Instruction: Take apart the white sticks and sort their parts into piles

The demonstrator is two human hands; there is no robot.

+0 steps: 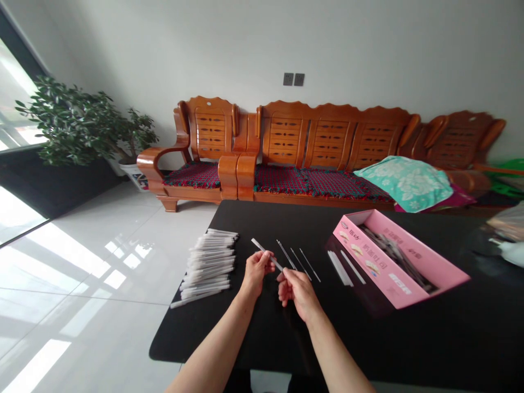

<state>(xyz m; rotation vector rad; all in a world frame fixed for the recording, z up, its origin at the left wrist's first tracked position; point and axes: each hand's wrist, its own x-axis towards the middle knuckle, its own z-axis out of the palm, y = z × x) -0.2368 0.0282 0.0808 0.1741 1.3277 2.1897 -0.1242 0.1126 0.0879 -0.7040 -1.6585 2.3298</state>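
Observation:
Above the black table (262,338), a slim whitish tube (257,244) slants between my two hands. My left hand (257,270) pinches it around the middle with thumb and fingers. Its lower right end is in the closed fingers of my right hand (298,289), which partly hide it. Just beyond my hands lie several thin dark rods (310,265), spread slightly apart. A pile of whitish tubes with dark ends (208,267) sits left of my left hand. To the right of my right hand are a few plain white tubes (339,268).
An open pink box (380,262) holding dark slender pieces stands on the table's right side. A clear plastic bag (510,224) rests at the far right edge. Beyond the table are a wooden sofa (327,136), a turquoise pillow (409,183) and a potted plant (82,120).

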